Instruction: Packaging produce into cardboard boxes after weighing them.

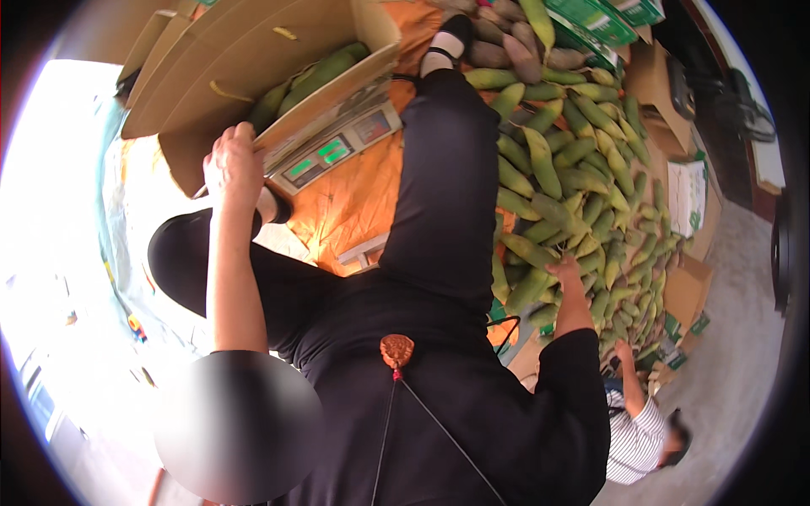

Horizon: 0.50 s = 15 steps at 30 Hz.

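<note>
Black clothing [447, 405] fills most of my remote view, covering the wearer's torso and legs, with one knee bent to the left below the weighing scale and the other leg stretched out just right of it. Long green radishes [582, 177] lie in a great heap well to the right of the scale, many pale at the ends, with purplish roots [488, 55] at the heap's upper end. I see an open cardboard box [337, 25] right behind the scale's panel, its flaps folded outward; whether it rests on the weighing platform I cannot tell. Orange sheeting [346, 215] spreads below the weighing scale [316, 160] itself. Far to the scale's lower right, I make out a co-worker in a striped shirt [633, 443], one arm stretched to the heap. Several radishes inside the box [321, 80] lie just above the scale. Just left of the scale, I have the left hand [234, 164] with fingers bent against the box's near corner. Well to the scale's lower right, the right hand [567, 269] is partly curled at the end of one green radish [527, 250]; I cannot tell whether it grips it. Smallest, a brown pendant [396, 350] hangs on a dark cord, below the scale
</note>
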Motion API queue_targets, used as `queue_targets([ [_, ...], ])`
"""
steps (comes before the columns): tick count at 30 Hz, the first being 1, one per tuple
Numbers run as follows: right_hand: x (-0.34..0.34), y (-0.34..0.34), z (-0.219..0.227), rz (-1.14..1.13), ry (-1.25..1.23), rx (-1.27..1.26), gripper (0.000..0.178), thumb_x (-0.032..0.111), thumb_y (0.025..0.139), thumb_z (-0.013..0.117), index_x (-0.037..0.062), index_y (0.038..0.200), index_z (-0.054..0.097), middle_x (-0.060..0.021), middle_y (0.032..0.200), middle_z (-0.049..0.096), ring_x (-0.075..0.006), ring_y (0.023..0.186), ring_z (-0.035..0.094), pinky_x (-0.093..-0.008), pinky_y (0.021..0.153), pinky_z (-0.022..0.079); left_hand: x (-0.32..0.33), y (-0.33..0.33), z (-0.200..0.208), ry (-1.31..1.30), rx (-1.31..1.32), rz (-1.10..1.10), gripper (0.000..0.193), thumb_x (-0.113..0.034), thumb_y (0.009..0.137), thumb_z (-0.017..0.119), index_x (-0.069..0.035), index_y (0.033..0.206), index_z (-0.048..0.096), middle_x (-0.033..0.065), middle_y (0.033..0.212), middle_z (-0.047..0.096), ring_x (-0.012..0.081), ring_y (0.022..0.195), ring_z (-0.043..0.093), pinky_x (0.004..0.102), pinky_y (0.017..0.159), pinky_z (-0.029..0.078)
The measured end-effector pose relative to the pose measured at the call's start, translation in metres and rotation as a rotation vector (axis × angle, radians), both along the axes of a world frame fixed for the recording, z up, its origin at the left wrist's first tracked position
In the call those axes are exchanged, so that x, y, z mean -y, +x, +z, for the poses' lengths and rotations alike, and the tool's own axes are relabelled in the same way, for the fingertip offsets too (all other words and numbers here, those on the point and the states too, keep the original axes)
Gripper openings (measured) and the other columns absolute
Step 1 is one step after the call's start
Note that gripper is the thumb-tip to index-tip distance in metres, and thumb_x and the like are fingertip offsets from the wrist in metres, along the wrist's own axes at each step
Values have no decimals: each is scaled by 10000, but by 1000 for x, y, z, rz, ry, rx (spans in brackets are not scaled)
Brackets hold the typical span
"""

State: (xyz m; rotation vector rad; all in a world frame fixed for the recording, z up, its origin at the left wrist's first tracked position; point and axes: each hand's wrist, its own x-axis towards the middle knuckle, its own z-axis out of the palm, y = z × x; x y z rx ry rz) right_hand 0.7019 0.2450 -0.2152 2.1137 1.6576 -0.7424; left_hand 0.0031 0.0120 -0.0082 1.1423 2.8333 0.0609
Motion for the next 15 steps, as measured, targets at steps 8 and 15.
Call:
queue_targets([
  [8, 18, -92, 44, 9, -9, -85, 602, 89, 681, 791, -25, 1217, 540, -195, 1137, 604, -315, 1002, 602, -429, 808, 478, 16, -3, 12, 17, -24, 37, 194, -98, 741, 678, -89, 908, 582, 85, 923, 611, 280, 966, 583, 437, 819, 433],
  [15, 16, -107, 55, 215, 142, -18, 617, 104, 663, 780, -37, 1214, 540, -210, 1082, 622, -309, 964, 617, -423, 780, 487, 16, -3, 8, 74, -60, -20, 198, -133, 717, 705, -87, 841, 558, 82, 872, 604, 276, 913, 593, 427, 775, 438],
])
